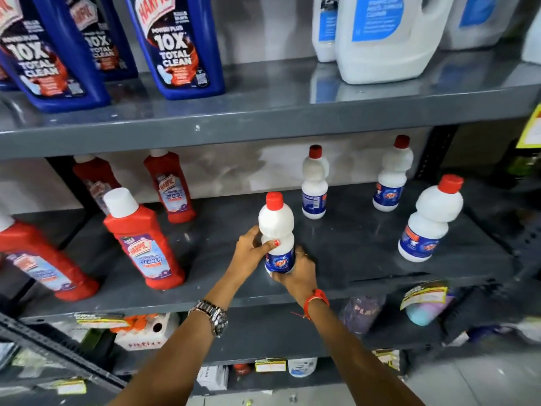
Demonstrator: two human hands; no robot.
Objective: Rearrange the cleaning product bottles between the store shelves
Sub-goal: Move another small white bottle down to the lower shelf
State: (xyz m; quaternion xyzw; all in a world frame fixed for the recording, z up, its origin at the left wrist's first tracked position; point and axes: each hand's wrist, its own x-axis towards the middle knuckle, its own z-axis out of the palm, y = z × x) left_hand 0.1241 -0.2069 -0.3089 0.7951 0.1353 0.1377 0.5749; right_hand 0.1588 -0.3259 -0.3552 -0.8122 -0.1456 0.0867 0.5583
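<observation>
On middle shelf [336,253], left hand [251,247] and right hand [298,273] wrapped around white bottle [276,227]; rigid, smooth plastic, likely heavy; waist suits grasp.

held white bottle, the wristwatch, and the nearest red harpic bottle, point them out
held white bottle [275,221], head view, upper white body
wristwatch [217,317], head view, metal case
nearest red Harpic bottle [145,244], head view, front label

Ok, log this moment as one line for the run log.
stage: placing | held: white bottle upright on middle shelf | left hand: gripping waist | right hand: gripping base | nearby: three matching bottles standing right
</observation>
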